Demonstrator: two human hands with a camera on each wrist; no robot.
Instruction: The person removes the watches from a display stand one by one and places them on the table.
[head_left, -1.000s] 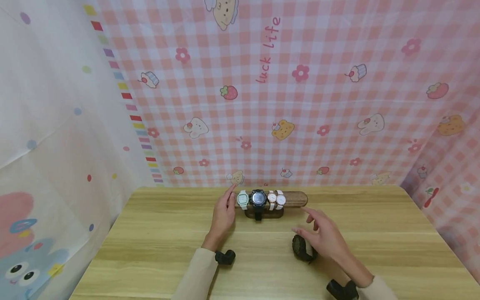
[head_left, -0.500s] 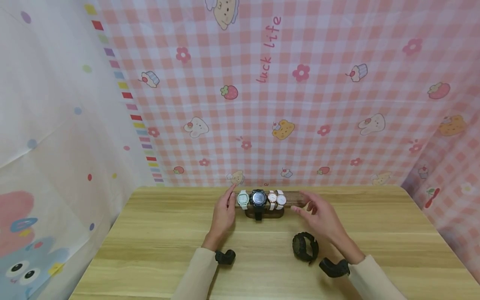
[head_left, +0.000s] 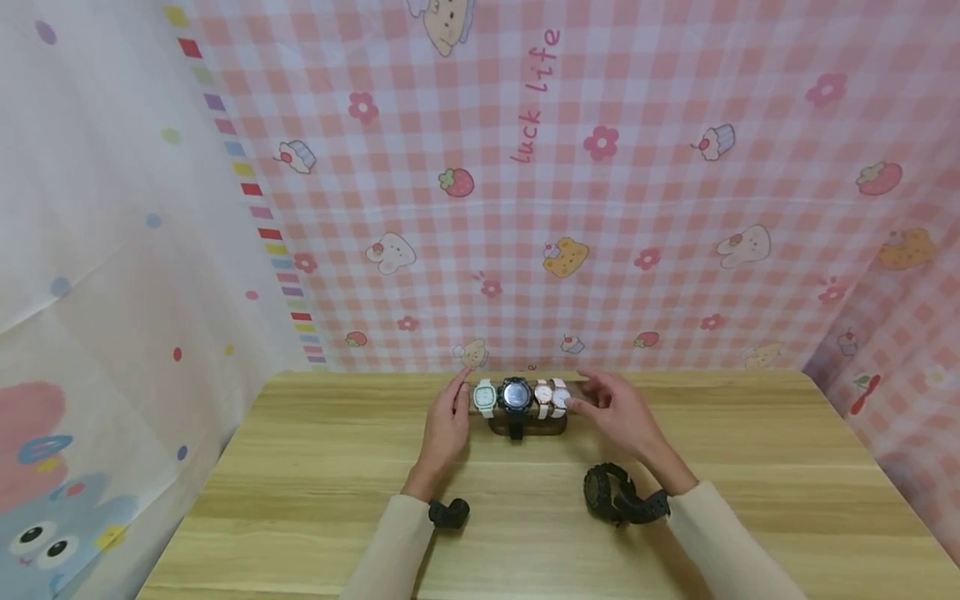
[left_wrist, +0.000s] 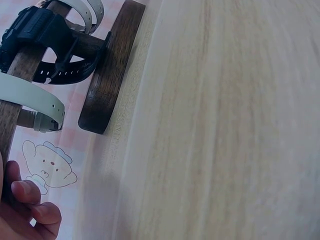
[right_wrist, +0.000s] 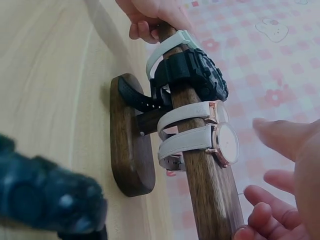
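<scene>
A dark wooden watch stand (right_wrist: 210,195) bears several watches: a pale green one (head_left: 485,397), a black one (head_left: 516,395) and two white-strapped ones with rose-gold cases (right_wrist: 226,144). At the bar's left end, my left hand (head_left: 446,429) grips the wood with curled fingers, seen also in the left wrist view. My right hand (head_left: 621,414) is by the bar's right end, thumb near the outermost white watch. In the right wrist view its thumb stands apart from the bar, and its loosely bent fingers lie beside the wood. Contact there is unclear.
A dark chunky watch (head_left: 598,493) lies on the wooden table (head_left: 315,500) below my right wrist, partly overlapped by the black wrist camera mount (head_left: 643,507). Behind the table's back edge hangs a pink checked cloth (head_left: 660,200).
My right hand has moved up and left from above the loose dark watch to the stand's right end. My left hand has kept its hold on the left end.
</scene>
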